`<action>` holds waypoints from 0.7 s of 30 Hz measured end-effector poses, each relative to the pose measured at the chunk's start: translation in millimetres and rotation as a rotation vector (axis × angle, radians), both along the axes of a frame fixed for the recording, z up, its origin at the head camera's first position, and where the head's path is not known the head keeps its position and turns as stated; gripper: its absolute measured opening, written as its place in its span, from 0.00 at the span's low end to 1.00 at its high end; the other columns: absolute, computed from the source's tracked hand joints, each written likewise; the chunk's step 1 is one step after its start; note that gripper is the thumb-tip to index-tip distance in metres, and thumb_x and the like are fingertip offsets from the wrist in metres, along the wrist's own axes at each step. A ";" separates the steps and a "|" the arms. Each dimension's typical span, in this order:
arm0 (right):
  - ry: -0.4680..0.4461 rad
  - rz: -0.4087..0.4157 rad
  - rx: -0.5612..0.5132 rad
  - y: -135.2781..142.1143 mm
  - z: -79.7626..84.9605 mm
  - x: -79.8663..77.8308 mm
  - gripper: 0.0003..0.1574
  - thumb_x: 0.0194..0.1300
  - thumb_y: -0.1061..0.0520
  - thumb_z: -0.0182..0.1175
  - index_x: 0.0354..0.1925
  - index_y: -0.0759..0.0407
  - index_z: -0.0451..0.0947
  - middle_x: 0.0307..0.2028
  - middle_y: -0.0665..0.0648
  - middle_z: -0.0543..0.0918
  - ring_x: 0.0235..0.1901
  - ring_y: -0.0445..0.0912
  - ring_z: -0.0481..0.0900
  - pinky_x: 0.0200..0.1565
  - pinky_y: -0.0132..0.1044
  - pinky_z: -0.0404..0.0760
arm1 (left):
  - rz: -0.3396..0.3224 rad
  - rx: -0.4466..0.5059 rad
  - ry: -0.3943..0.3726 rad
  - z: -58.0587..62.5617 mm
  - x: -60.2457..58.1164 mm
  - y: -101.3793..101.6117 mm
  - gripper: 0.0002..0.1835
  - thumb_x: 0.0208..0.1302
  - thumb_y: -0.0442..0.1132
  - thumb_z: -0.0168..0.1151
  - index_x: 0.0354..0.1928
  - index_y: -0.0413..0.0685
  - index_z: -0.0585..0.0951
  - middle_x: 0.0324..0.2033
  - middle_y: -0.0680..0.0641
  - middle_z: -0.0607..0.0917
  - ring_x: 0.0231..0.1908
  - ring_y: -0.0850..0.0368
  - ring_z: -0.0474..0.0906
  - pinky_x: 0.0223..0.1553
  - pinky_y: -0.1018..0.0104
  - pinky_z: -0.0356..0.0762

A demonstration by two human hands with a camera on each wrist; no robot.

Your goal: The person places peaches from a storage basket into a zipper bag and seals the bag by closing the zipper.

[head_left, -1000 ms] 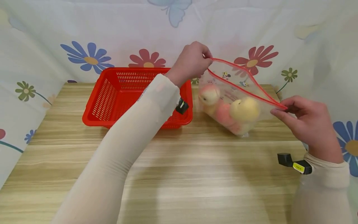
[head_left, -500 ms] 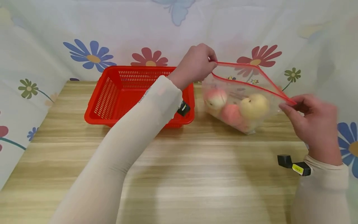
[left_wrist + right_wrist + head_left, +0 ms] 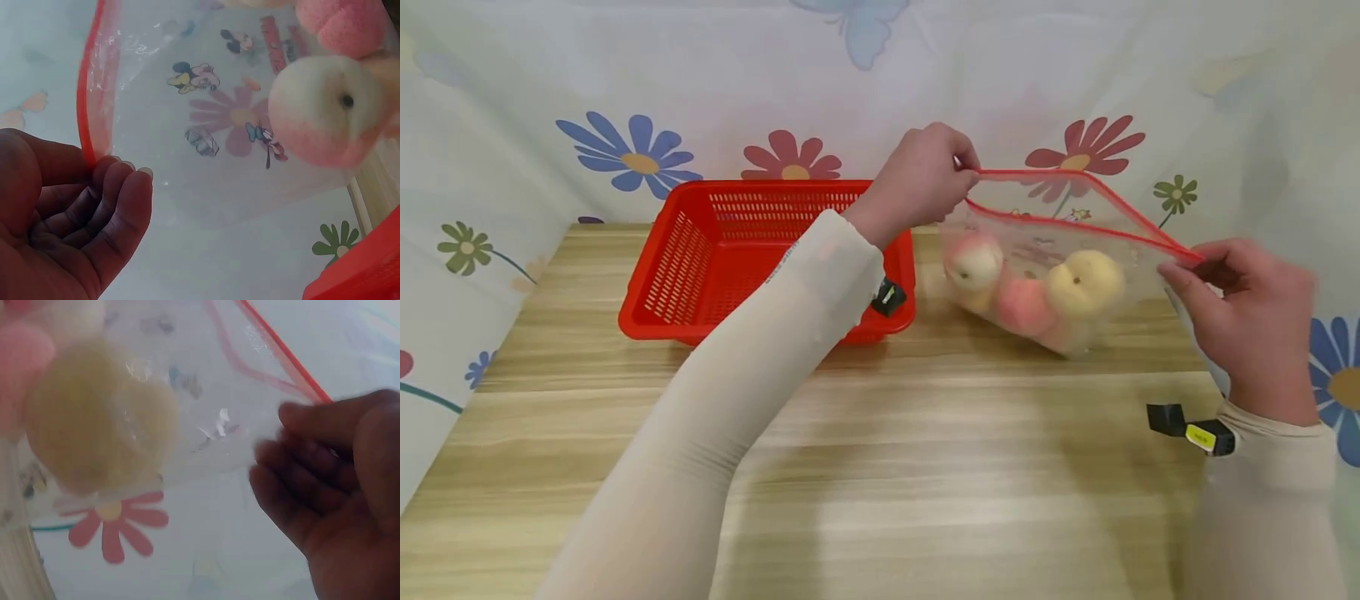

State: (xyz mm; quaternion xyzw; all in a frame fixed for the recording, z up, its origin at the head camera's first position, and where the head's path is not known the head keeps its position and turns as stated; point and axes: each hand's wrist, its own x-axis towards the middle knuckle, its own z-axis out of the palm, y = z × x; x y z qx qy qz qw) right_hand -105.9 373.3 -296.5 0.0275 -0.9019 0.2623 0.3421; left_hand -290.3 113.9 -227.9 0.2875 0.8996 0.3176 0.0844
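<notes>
A clear zip bag point(image 3: 1138, 275) with a red zip edge hangs between my two hands, its mouth apart. Inside lie several peaches: a pale one with a pink blush point(image 3: 328, 112), a pink one point(image 3: 1024, 306) and a yellow one point(image 3: 1086, 283). My left hand point(image 3: 922, 177) pinches the left end of the red edge between thumb and fingers. At the opposite end my right hand point(image 3: 1251, 321) pinches the other corner. Cartoon figures are printed on the bag's film. The bag's lower corner is close to the table; whether it touches cannot be told.
Left of the bag stands a red plastic basket point(image 3: 722, 287) with slotted walls, partly covered by my left forearm. Beneath is a wood-grain table point(image 3: 940, 483). A flower-patterned cloth point(image 3: 940, 75) hangs behind and at the sides.
My right hand has moved right and slightly up, stretching the bag's red edge wider. My left hand has shifted slightly right and down. The bag and peaches have moved right.
</notes>
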 end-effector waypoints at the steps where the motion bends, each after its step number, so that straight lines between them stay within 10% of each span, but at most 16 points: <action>1: -0.010 0.031 0.019 -1.8 1.0 0.9 0.10 0.51 0.65 0.72 0.33 0.66 0.82 0.27 0.21 0.73 0.26 0.18 0.70 0.37 0.12 0.68 | 0.000 0.006 -0.011 -0.4 0.3 -0.2 0.12 0.70 0.41 0.51 0.47 0.50 0.83 0.35 0.50 0.84 0.22 0.56 0.74 0.29 0.69 0.77; 13: -0.357 0.688 -0.008 -15.7 11.3 -4.7 0.18 0.51 0.74 0.67 0.34 0.53 0.80 0.30 0.50 0.81 0.32 0.38 0.79 0.44 0.21 0.78 | 0.015 0.011 0.041 -11.5 -4.8 -1.2 0.11 0.70 0.43 0.54 0.48 0.50 0.82 0.41 0.51 0.83 0.35 0.57 0.75 0.35 0.71 0.78; 16: -0.358 0.641 0.023 -24.6 18.7 -10.0 0.16 0.54 0.72 0.66 0.35 0.52 0.79 0.31 0.49 0.81 0.33 0.37 0.77 0.41 0.21 0.77 | 0.009 0.008 0.062 -16.4 -6.5 -2.7 0.12 0.70 0.43 0.54 0.48 0.49 0.82 0.42 0.50 0.83 0.38 0.57 0.74 0.37 0.71 0.78; 21: -0.351 0.304 0.078 -52.1 31.2 -28.1 0.04 0.63 0.53 0.65 0.34 0.48 0.78 0.29 0.46 0.80 0.31 0.35 0.76 0.35 0.21 0.71 | -0.009 -0.009 0.071 -22.3 -9.4 -5.6 0.13 0.71 0.44 0.53 0.49 0.48 0.81 0.43 0.49 0.83 0.40 0.57 0.75 0.40 0.71 0.78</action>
